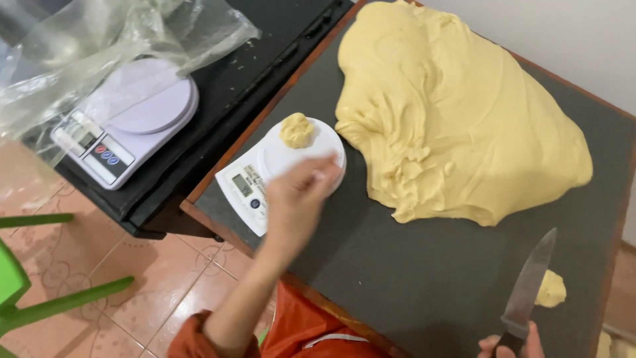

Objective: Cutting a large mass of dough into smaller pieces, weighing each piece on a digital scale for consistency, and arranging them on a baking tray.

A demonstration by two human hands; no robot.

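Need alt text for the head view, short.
A left hand reaches over a white scale that carries a small dough lump, on a dark table beside a large dough sheet. The right hand holds a knife near a dough scrap. A second scale sits at left under clear plastic.

Head camera looks steeply down, close over the table (424, 278).

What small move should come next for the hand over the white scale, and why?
Probably draw the left hand clear of the scale: it hovers blurred over the plate edge, while the dough lump already sits there. The right hand holds the knife apart.
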